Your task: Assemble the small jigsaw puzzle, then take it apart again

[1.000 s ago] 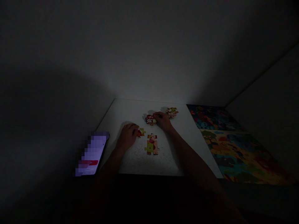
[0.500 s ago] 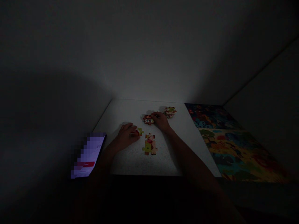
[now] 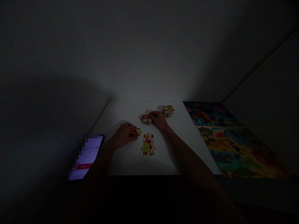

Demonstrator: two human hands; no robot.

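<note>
L hand (image 3: 123, 135) is resting, fingers together, on small red-yellow card jigsaw pcs (image 3: 135, 132), R hand (image 3: 158, 121) likewise on red-white card pcs (image 3: 145, 119), near far-right stacked card pcs (image 3: 168, 110) on speckled white tabletop (image 3: 121, 110).

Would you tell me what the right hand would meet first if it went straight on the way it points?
The right hand would likely meet the group of jigsaw pieces at its fingertips, though dim light hides whether it already touches them.
</note>
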